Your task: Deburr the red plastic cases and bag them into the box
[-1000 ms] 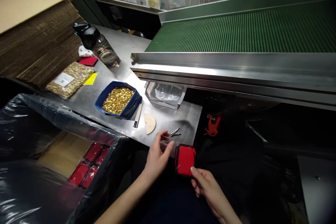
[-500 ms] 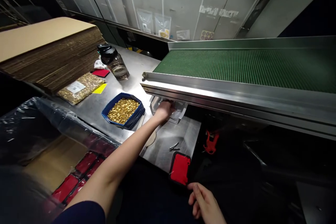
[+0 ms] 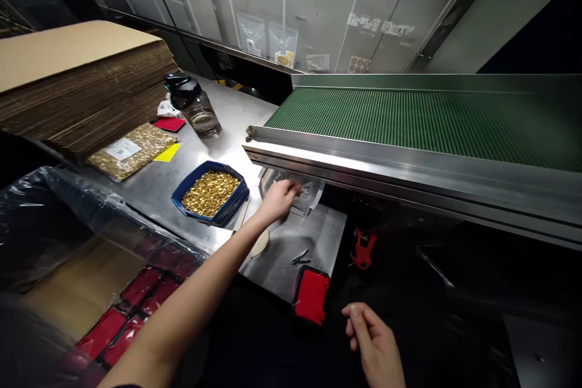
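Note:
My left hand (image 3: 278,199) reaches across to a clear plastic tray (image 3: 310,195) lying partly beneath the conveyor's edge. Its fingers are closed over the tray's contents, and what they pinch is too small to make out. At the lower right my right hand (image 3: 373,339) hangs in front of the table, fingers curled together, with nothing visible in it. The nearest thing to it is a red and black box (image 3: 311,295) at the table corner. A small metal clipper-like tool (image 3: 300,256) lies behind that box. Partly covered by my left forearm is a round beige disc (image 3: 260,244).
A blue bin (image 3: 179,199) holds gold-coloured pieces. A green-belted conveyor (image 3: 386,118) overhangs the table (image 3: 277,267). Stacked cardboard (image 3: 82,97), a bottle (image 3: 200,110) and a bag of gold pieces (image 3: 131,150) stand left. A lined carton (image 3: 82,279) holds several red packs.
My left hand has drawn back slightly toward me over the tray. My right hand has moved right, away from the red and black box. The view has shifted slightly.

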A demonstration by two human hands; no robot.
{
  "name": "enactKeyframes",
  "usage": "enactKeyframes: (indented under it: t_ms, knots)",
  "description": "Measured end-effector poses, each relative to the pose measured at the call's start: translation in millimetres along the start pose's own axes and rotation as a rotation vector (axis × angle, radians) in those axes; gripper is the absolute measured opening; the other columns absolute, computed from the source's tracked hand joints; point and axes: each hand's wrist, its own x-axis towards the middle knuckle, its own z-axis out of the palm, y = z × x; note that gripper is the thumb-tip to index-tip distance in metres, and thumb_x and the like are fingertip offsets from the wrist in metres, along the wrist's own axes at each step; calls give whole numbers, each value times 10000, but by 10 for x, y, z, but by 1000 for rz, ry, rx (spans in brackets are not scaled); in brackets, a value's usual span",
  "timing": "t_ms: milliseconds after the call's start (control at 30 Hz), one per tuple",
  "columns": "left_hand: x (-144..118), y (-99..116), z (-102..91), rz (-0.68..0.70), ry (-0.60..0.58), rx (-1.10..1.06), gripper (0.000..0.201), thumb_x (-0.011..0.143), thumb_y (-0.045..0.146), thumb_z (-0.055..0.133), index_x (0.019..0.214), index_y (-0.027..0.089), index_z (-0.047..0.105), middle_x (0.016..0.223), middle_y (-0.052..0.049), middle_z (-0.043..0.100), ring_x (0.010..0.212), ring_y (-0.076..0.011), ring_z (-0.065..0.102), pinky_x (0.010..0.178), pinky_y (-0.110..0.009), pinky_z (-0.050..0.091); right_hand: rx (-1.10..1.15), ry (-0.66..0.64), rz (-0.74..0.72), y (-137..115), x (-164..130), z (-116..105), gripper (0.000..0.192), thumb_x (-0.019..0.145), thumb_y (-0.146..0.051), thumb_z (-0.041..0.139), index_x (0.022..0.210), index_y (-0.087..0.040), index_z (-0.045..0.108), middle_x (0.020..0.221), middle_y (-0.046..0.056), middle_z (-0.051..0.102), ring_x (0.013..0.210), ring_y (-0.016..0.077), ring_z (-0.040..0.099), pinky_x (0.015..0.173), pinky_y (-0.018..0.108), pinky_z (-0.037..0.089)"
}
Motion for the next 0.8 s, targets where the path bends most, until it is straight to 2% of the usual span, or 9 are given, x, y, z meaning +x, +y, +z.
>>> enactKeyframes:
  t_ms: [100,233,333,433,533,633,667,700,800]
  knots:
    - [-422,179,67,24,-29,-208,306,967,417,560,773,193,634,767,-8,628,788,-189,578,772,-303,443,-114,66,-172,-461,119,68,423,970,-607,548,1030,-215,696,836,34,653,733,181,615,692,279,498]
    - [-883,310,293,-39,-112,-484,371,949,506,595,787,174,623,742,1,584,726,-153,526,690,-263,418,-228,118,-491,-1029,337,249,304,977,-485,597,1137,-233,654,1104,68,670,1010,216,639,882,306,503]
    - [-1123,317,495,-133,-171,-666,391,941,539,614,831,164,620,744,-2,585,690,-136,522,662,-250,424,-242,76,-539,-1214,408,336,275,982,-461,601,1135,-235,634,1069,49,674,953,194,642,859,294,503]
    - [-1319,311,654,-215,-196,-807,423,944,582,608,876,165,622,792,-26,630,723,-145,583,707,-266,480,-240,15,-482,-1198,366,369,226,965,-451,630,1045,-241,643,957,18,693,828,173,642,766,268,498]
    - [-1502,328,737,-267,-250,-919,459,937,620,615,1003,170,677,906,-73,701,826,-184,661,781,-298,527,-233,56,-391,-1083,313,345,246,956,-484,628,962,-238,624,841,-1,686,736,167,629,687,253,476]
    - [-1645,344,767,-264,-371,-977,516,780,472,866,1183,192,707,1145,-107,726,1061,-240,678,952,-322,522,-255,111,-314,-956,318,277,318,922,-547,650,879,-239,583,745,-21,638,668,160,592,626,243,438]
    - [-1677,345,774,-270,-392,-966,556,738,404,912,1215,201,709,1185,-104,722,1081,-241,675,962,-317,522,-256,105,-295,-917,327,250,341,912,-566,654,858,-240,569,723,-26,620,651,158,582,610,242,428]
    - [-1699,343,782,-293,-400,-941,557,737,370,916,1228,204,712,1170,-101,728,1041,-229,685,922,-307,537,-240,81,-277,-881,336,225,362,913,-587,641,847,-241,558,707,-28,607,637,158,578,598,243,425]
    - [-1723,331,810,-400,-366,-899,426,868,422,791,1197,157,733,954,-97,753,809,-176,692,726,-267,548,-138,-9,-247,-800,322,166,408,948,-644,539,885,-242,565,729,-12,628,661,174,621,609,253,464]
